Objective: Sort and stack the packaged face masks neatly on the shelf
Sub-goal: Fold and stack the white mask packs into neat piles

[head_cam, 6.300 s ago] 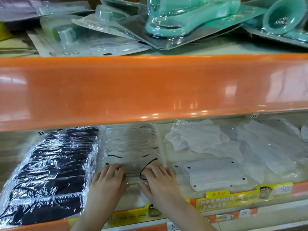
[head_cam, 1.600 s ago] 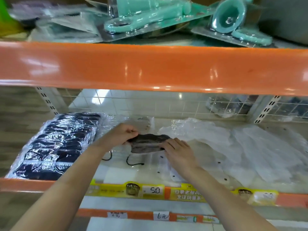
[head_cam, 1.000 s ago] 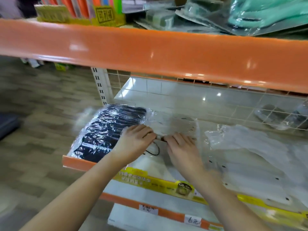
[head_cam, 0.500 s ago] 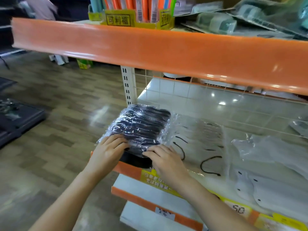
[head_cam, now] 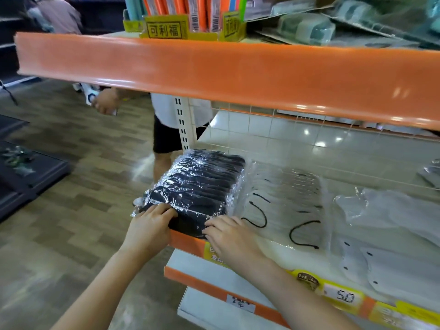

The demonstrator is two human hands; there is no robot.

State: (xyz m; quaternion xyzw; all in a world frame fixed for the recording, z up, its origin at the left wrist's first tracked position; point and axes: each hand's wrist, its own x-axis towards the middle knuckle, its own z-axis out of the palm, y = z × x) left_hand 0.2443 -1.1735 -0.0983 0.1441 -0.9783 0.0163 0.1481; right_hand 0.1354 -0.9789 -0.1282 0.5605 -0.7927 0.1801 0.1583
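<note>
Left hand [head_cam: 148, 228] shifted right, black masks [head_cam: 200, 186] pressed

yellow display box [head_cam: 164, 28] reading 可利福, price tag [head_cam: 345, 297] reading 50 (handwritten, on shelf edge)

black packaged masks [head_cam: 202, 184] overlap in a row at the shelf [head_cam: 185, 241] end.

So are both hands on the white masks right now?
No, the left hand and the right hand both rest on the front of the black mask stack, left of the white masks.
</note>
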